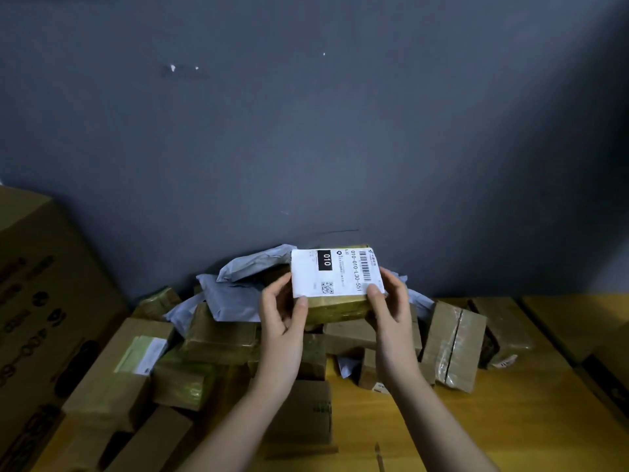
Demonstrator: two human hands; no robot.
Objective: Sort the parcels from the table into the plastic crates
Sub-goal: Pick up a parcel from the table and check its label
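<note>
One labelled parcel held in both hands above the heap

Item: small taped cardboard parcel (335,294), raised over the pile, white shipping label (332,272) facing up, printed "010" and "010-010-L30-551" with barcode and QR code.
Hold: left hand (282,310) grips the parcel's left end, thumb on the near top edge at the label's corner, fingers (279,284) curled behind the far side. Right hand (391,304) grips the right end, thumb on the label's near right corner, fingers curled round the far edge. Parcel sits between the two palms, clear of the pile.
Below: heap of brown taped boxes (221,338) and grey poly mailers (235,298) on the yellow bench (510,420), against a grey wall (306,131).
Left edge: large printed carton (37,301).
Near left: long box with a pale green label (143,354).
</note>
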